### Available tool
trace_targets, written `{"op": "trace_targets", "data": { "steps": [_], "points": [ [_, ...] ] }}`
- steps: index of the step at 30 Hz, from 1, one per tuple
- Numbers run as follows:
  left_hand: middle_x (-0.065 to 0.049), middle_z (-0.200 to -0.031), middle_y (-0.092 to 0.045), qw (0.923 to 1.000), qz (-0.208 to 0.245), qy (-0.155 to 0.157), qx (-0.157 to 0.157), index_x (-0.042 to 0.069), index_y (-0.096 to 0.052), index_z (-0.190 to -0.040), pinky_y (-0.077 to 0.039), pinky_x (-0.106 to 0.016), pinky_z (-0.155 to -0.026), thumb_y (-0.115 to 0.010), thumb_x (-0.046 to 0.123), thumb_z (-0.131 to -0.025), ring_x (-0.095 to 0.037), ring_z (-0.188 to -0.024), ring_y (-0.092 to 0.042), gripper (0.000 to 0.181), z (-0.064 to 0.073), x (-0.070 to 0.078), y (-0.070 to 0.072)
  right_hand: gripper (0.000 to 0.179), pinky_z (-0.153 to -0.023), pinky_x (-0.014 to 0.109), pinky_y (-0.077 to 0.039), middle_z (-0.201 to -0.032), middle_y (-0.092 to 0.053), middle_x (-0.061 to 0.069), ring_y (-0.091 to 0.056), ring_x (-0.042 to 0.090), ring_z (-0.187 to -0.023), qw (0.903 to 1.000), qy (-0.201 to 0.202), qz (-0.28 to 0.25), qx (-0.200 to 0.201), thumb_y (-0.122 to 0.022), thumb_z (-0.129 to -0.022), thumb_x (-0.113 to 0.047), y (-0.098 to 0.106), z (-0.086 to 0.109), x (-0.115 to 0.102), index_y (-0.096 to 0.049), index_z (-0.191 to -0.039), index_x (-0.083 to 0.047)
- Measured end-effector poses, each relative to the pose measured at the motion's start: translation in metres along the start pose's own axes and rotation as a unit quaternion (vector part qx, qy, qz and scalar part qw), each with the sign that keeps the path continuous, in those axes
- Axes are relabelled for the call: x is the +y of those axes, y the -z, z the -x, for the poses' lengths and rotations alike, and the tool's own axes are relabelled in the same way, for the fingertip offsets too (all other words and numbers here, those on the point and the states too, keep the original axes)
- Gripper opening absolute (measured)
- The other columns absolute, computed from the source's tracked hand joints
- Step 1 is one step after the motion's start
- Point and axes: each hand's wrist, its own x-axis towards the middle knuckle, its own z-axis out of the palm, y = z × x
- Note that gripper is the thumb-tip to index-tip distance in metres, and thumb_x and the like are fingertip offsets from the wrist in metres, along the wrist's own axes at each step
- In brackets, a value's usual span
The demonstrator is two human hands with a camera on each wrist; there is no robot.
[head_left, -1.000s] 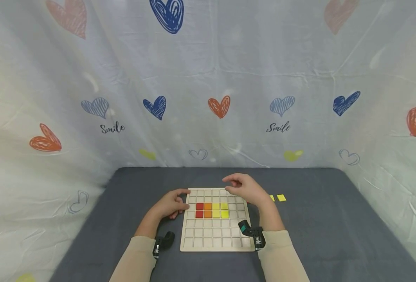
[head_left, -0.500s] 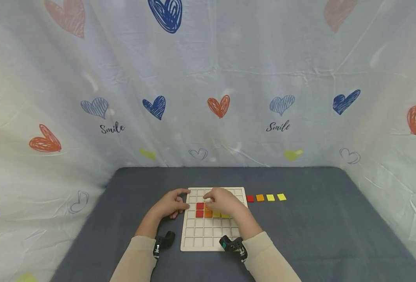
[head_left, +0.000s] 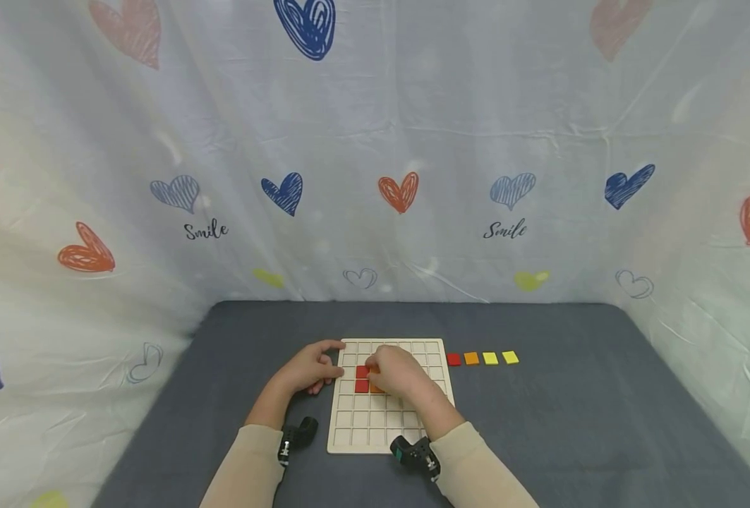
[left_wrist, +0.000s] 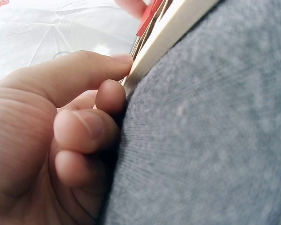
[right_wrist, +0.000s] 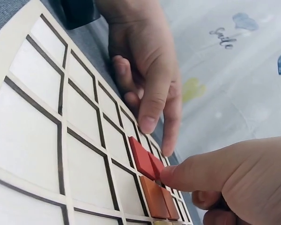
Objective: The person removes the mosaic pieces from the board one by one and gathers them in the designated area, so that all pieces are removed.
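Out at the board's left side we have the left hand [head_left: 306, 368], index finger and thumb extended to touch that edge, the other fingers loosely bent and gripping nothing. Next comes the wooden grid board [head_left: 360, 439] itself, lying flat on the grey cloth [head_left: 578, 430]. Left of the board's middle, two red tiles [right_wrist: 141, 157] sit one behind the other in neighbouring cells, and hard against them on the right, a pair of orange tiles [right_wrist: 154, 197], with a sliver of yellow [right_wrist: 162, 222] just showing beyond. And here's the right hand [head_left: 396, 370], above the middle of the board, thumb tip right at the farther red tile; the hand covers much of this spot, so whether it grasps that tile or merely touches it, I can't tell. Off the board's right edge, near its far corner, a loose row: red tile [head_left: 454, 359] just beside the board, then orange tile [head_left: 471, 358], then two yellow tiles [head_left: 490, 358], all a little apart.
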Motion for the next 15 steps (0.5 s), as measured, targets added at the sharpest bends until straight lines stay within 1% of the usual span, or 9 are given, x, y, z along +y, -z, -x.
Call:
{"op": "trace_targets", "data": {
  "steps": [3, 5, 9, 12, 15],
  "points": [
    [-0.006, -0.063, -0.060, 1.0000, -0.001, -0.001, 0.000, 0.010, -0.050, -0.150, -0.041, -0.029, -0.040, -0.077, 0.017, -0.094, -0.013, -0.038, -0.046, 0.063, 0.000, 0.000, 0.000, 0.018, -0.081, 0.038, -0.055, -0.105, -0.073, 0.004, -0.068, 0.020, -0.092, 0.9997, 0.001, 0.012, 0.020, -0.076, -0.092, -0.015, -0.001, 0.000, -0.001, -0.080, -0.108, -0.009],
    [-0.006, -0.063, -0.060, 1.0000, -0.002, 0.000, 0.000, 0.010, -0.050, -0.150, -0.041, -0.029, -0.040, -0.077, 0.017, -0.094, -0.013, -0.038, -0.046, 0.063, 0.000, 0.001, 0.000, 0.020, -0.081, 0.039, -0.056, -0.105, -0.073, 0.004, -0.069, 0.022, -0.097, 0.9992, 0.003, 0.021, 0.034, -0.078, -0.091, -0.016, -0.001, 0.000, -0.002, -0.080, -0.109, -0.009],
    [-0.006, -0.063, -0.060, 1.0000, -0.003, 0.000, 0.000, 0.010, -0.050, -0.150, -0.041, -0.029, -0.040, -0.077, 0.016, -0.094, -0.013, -0.038, -0.046, 0.063, 0.000, 0.002, -0.001, 0.021, -0.072, 0.034, -0.053, -0.097, -0.070, 0.001, -0.067, 0.018, -0.085, 0.9981, 0.005, 0.037, 0.049, -0.079, -0.089, -0.019, 0.000, 0.001, -0.004, -0.081, -0.108, -0.011],
    [-0.006, -0.063, -0.060, 1.0000, -0.005, 0.001, 0.001, 0.010, -0.050, -0.150, -0.041, -0.029, -0.040, -0.077, 0.017, -0.094, -0.013, -0.038, -0.046, 0.063, 0.000, 0.001, 0.000, 0.023, -0.064, 0.032, -0.049, -0.090, -0.065, -0.002, -0.059, 0.013, -0.075, 0.9983, 0.004, 0.024, 0.053, -0.078, -0.089, -0.019, 0.004, 0.001, -0.005, -0.080, -0.111, -0.012],
    [-0.006, -0.063, -0.060, 1.0000, -0.008, 0.004, 0.003, 0.010, -0.051, -0.150, -0.041, -0.029, -0.040, -0.078, 0.018, -0.093, -0.013, -0.039, -0.046, 0.063, -0.001, 0.001, 0.000, 0.025, -0.059, 0.030, -0.042, -0.083, -0.058, -0.005, -0.050, 0.012, -0.069, 0.9985, -0.001, -0.003, 0.054, -0.077, -0.089, -0.018, 0.012, 0.002, -0.006, -0.080, -0.113, -0.013]
  ]
}}
